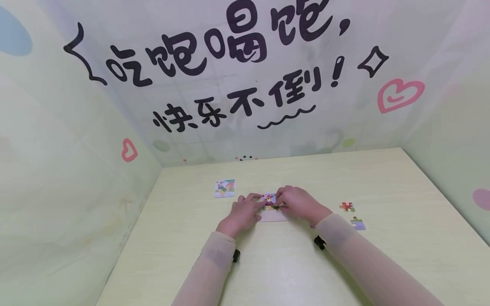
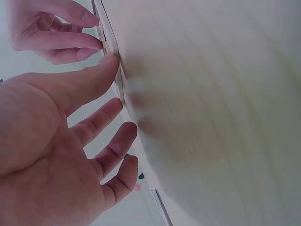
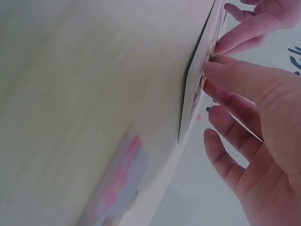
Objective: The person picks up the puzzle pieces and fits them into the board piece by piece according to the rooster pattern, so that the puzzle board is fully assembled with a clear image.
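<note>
A small jigsaw puzzle board (image 1: 272,216) lies flat on the table between both hands, with a colourful rooster picture partly laid in its upper part. My left hand (image 1: 241,214) is at the board's left side, its index finger reaching over onto the picture. In the left wrist view its thumb (image 2: 96,80) rests at the board's edge, the other fingers spread. From the right, my right hand (image 1: 300,203) pinches a jigsaw piece (image 3: 203,83) between thumb and index finger, low over the picture. Much of that piece is hidden by the fingertips.
Right of the board lie a red-and-green jigsaw piece (image 1: 347,207) and a purple-and-green jigsaw piece (image 1: 358,224). A pink-and-purple piece (image 3: 117,183) lies close by the right wrist. At the back left is a square picture card (image 1: 224,188). Printed cloth walls (image 1: 214,144) border the table.
</note>
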